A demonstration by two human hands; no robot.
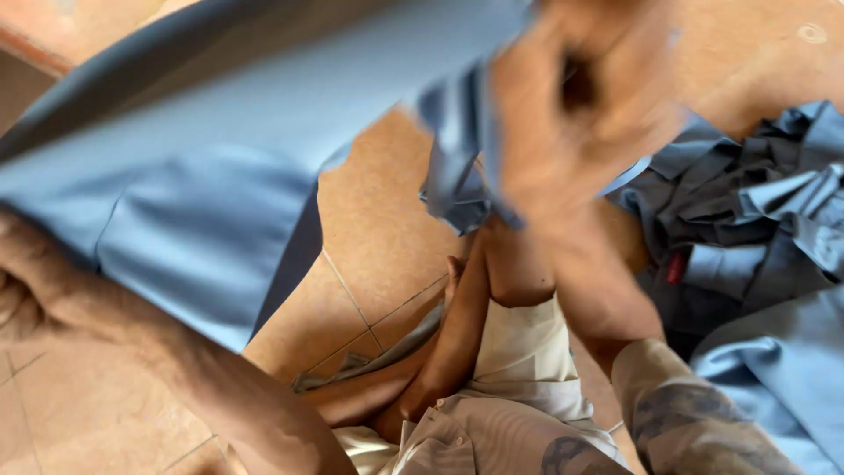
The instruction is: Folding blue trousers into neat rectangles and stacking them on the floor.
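Observation:
A large light-blue garment is stretched in the air across the upper left of the view. My right hand, blurred, is closed on its upper right edge, where a bunched fold hangs down. My left hand sits at the far left edge, gripping the garment's lower left corner; the fingers are partly hidden by the cloth. My left forearm runs down toward the bottom of the frame.
A pile of grey-blue garments lies on the orange tiled floor at the right, one with a small red tag. My bent legs in pale shorts fill the lower middle.

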